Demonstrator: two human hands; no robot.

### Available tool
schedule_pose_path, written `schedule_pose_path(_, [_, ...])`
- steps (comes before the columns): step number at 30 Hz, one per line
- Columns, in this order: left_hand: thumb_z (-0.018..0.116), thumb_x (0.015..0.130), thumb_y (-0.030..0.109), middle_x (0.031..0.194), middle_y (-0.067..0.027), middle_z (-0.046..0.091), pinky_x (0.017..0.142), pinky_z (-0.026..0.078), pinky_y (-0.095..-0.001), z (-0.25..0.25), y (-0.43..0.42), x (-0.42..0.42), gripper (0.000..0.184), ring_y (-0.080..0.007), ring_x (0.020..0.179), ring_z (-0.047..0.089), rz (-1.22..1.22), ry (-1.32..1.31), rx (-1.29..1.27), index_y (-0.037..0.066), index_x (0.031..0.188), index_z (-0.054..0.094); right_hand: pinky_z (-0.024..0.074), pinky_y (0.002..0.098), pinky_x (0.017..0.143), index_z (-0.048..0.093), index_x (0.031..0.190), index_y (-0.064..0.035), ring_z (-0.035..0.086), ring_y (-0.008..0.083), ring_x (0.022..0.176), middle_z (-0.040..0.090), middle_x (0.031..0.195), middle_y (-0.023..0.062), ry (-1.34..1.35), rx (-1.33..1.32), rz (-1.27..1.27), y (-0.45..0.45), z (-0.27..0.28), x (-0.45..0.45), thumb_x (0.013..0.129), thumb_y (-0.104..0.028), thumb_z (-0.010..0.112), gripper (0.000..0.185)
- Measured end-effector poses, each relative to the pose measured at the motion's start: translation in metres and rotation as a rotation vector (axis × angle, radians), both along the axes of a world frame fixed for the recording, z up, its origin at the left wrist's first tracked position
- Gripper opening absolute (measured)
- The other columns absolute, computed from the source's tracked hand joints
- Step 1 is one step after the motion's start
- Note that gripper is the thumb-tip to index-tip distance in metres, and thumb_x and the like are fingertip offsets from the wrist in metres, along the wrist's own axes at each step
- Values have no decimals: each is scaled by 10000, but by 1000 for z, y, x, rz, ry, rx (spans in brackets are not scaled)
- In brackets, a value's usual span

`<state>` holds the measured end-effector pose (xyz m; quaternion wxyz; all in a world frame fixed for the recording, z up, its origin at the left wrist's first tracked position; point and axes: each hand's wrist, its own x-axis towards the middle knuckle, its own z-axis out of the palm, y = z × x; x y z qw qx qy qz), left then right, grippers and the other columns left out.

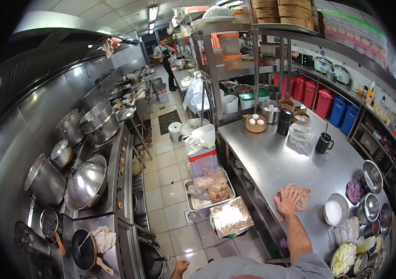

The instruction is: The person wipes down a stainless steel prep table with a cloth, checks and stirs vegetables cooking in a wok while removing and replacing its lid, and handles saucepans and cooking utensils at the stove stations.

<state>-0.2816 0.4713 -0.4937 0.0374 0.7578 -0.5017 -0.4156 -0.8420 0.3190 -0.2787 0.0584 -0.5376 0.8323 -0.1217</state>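
Note:
My right hand (pixel 287 202) lies flat with its fingers spread on a pinkish cloth (pixel 304 196), pressed to the steel table (pixel 265 153) near its left edge. Low in the view, my left hand (pixel 181 266) hangs over the floor with its fingers curled in; whether it holds anything is too small to tell. Right of the cloth stands a steel bowl with white contents (pixel 335 210). Farther back on the table are a clear plastic bag (pixel 301 138), a black mug (pixel 324 143), a black flask (pixel 284 122) and a basket of eggs (pixel 255 123).
Stoves with large pots (pixel 45 179) and a wok (pixel 84 249) line the left side. On the floor are a tray of bagged food (pixel 210 188) and a foil-topped box (pixel 231 216). A person (pixel 164 60) stands far down the aisle. Bowls crowd the table's right edge.

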Motion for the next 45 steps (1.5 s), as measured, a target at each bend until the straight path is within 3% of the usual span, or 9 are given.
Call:
schedule_pose_path(6, [589,751,436,961,-99,662,841,457,-324,-12,46,17,414,-220,925,620,-37,-36,231,106,988,668,-17,597,1031,323,1369,-229,9,450,1319,95,1453,214,-27,66,42,-29,7,-17,822,-589,406,660])
schedule_pose_path(10, [594,750,442,975,-88,661,849,455,-324,-9,53,1,398,-222,947,613,-53,-120,146,127,980,672,-27,588,1035,316,1372,-229,6,441,1321,108,1452,206,-42,94,43,-28,15,-16,822,-596,397,666])
schedule_pose_path(12, [615,752,375,994,-150,644,866,453,-337,5,45,-19,425,-263,967,606,14,-41,82,41,1013,646,-14,586,1035,331,1364,-226,29,435,1318,125,1445,205,-34,70,60,-25,13,-18,819,-594,403,661])
schedule_pose_path(17, [611,759,356,1017,-164,633,875,447,-336,22,26,-48,423,-272,983,597,39,17,-55,33,1030,635,36,574,1037,386,1333,-214,119,405,1296,206,1408,203,0,-24,133,-11,8,-24,814,-582,427,638])
schedule_pose_path(23, [619,754,339,1037,-167,625,890,439,-338,27,44,-57,425,-281,1005,584,26,94,-140,19,1033,629,63,546,1049,433,1300,-204,180,377,1276,272,1369,202,22,-101,180,40,7,-21,805,-552,465,606])
schedule_pose_path(31, [624,763,343,1025,-148,635,891,438,-330,5,96,-24,417,-262,998,587,73,42,36,27,1034,631,61,545,1055,428,1305,-183,161,390,1288,262,1376,221,49,-60,179,145,14,-6,777,-580,488,664])
schedule_pose_path(35, [620,770,338,1028,-146,635,886,440,-332,5,117,-8,408,-256,998,587,88,73,-12,28,1035,631,35,541,1064,400,1326,-186,127,410,1300,232,1390,224,58,-40,153,188,18,5,681,-582,598,782])
schedule_pose_path(41, [627,761,349,1021,-138,639,873,447,-336,-3,181,27,410,-258,986,593,263,195,-85,30,1019,636,57,544,1067,340,1351,-220,112,404,1312,214,1394,209,164,-32,151,231,4,12,608,-410,734,863])
schedule_pose_path(45, [651,732,348,990,-114,652,819,458,-316,-33,248,65,414,-205,946,607,118,-36,62,48,1017,643,67,543,1068,345,1346,-217,114,408,1313,212,1396,208,210,-74,98,271,0,11,587,-363,760,877])
